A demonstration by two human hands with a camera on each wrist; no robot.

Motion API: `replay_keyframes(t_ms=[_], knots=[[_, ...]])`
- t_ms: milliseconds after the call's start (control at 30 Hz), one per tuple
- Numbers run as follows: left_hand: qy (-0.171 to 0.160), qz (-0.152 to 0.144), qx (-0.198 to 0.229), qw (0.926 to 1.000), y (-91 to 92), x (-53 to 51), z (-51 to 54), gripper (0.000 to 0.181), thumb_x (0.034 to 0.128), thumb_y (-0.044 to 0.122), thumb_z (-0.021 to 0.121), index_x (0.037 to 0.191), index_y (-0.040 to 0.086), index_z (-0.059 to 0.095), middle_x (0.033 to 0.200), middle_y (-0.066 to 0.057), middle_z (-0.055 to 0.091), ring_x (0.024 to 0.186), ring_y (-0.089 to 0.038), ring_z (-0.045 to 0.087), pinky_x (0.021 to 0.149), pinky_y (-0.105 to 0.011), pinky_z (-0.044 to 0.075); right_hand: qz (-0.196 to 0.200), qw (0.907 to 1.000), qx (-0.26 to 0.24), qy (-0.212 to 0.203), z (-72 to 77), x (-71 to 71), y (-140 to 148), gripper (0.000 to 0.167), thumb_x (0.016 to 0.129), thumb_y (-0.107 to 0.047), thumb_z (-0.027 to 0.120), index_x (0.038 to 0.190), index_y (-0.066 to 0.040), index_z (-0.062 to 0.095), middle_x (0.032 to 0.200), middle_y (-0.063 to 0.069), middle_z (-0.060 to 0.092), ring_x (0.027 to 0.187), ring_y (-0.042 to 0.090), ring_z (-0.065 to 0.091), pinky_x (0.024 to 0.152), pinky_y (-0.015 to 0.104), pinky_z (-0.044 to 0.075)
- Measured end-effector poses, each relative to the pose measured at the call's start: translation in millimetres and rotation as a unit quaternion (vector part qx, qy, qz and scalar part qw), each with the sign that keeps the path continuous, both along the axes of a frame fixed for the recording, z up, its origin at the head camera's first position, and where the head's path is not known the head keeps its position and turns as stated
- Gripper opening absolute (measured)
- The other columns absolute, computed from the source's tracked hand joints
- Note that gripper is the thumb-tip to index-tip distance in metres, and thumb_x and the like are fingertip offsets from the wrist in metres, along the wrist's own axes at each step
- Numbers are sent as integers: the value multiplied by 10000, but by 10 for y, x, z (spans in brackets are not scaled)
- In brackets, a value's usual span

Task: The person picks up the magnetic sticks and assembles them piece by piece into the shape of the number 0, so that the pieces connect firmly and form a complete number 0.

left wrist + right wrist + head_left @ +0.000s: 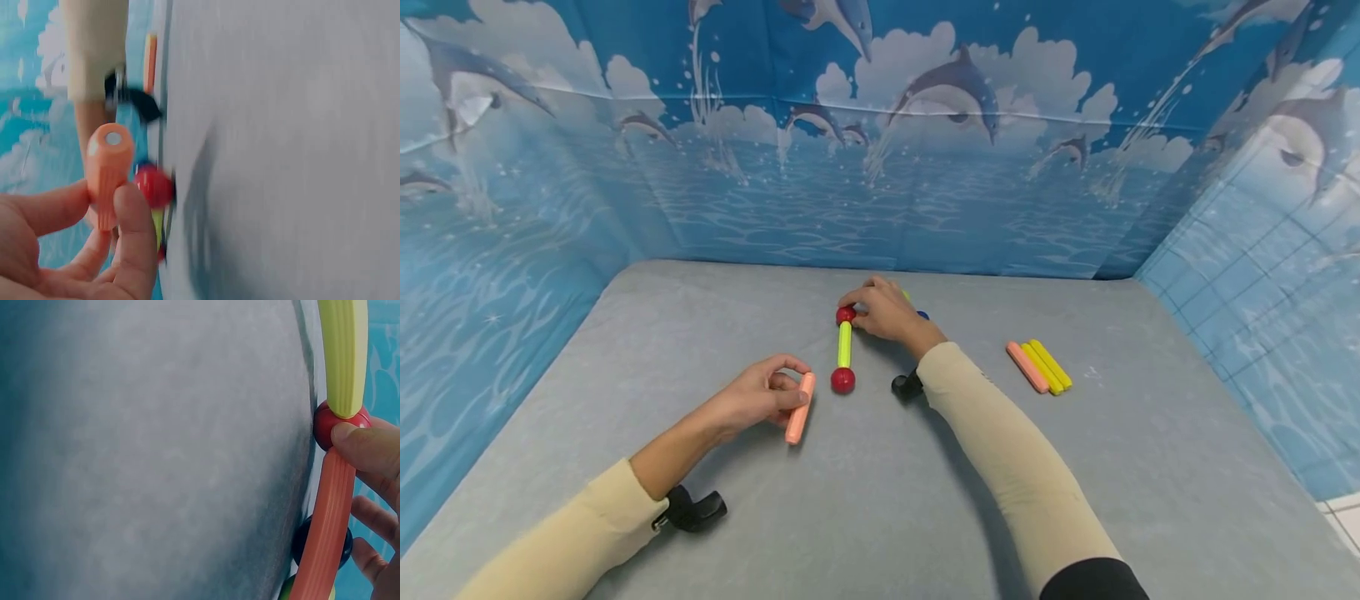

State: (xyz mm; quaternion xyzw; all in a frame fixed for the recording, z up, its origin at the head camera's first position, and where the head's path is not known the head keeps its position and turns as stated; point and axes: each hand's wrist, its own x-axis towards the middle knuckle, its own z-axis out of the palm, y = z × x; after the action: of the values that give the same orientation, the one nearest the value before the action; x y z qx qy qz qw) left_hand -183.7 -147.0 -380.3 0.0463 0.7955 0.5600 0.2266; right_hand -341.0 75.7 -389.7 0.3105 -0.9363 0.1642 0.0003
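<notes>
The left hand (pixel 758 395) pinches an orange stick (pixel 800 410) between thumb and fingers; the left wrist view shows a pale disc in the end of this stick (pixel 107 165). Beyond it, the right hand (pixel 886 312) grips the far red ball (pixel 846 316). A yellow-green stick (pixel 845 344) joins that ball to a nearer red ball (pixel 843 381). In the right wrist view, the thumb presses the red ball (pixel 324 427), where the yellow-green stick (pixel 344 356) and another orange stick (pixel 328 519) meet. The right hand mostly hides this second orange stick in the head view.
Partly behind the right hand are a blue ball (pixel 922 315) and a green piece (pixel 906 295). To the right, an orange stick (pixel 1027 367) lies beside two yellow sticks (pixel 1051 367) on the grey table (pixel 880 517). A dolphin-print curtain (pixel 880 192) stands behind.
</notes>
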Motion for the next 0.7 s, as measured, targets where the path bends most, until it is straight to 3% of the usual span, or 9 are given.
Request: replay_keyframes(t_ms=[267, 467, 700], knots=[[-311, 231, 337, 9987, 338, 120, -85, 381, 924, 105, 680, 1275, 49, 545, 993, -117, 706, 716, -142, 665, 688, -311, 592, -13, 10000, -86, 35, -31, -10, 12, 292, 942, -216, 684, 1232, -242, 708, 1209, -13, 703, 1245, 247, 463, 994, 438, 379], [-319, 496, 211, 9980, 473, 107, -161, 374, 909, 89, 696, 1229, 7, 522, 963, -113, 699, 699, -118, 669, 671, -295, 595, 0, 9999, -127, 3, -42, -2, 19, 295, 950, -217, 673, 1243, -238, 702, 1217, -4, 691, 1252, 251, 460, 992, 438, 377], [-533, 862, 213, 9946, 532, 25, -212, 325, 908, 66, 692, 1183, 4, 532, 993, -124, 708, 718, -122, 682, 668, -275, 591, 82, 9998, -147, 76, -32, 14, 30, 292, 948, -208, 674, 1237, -232, 705, 1215, -2, 696, 1251, 260, 469, 1010, 451, 385]])
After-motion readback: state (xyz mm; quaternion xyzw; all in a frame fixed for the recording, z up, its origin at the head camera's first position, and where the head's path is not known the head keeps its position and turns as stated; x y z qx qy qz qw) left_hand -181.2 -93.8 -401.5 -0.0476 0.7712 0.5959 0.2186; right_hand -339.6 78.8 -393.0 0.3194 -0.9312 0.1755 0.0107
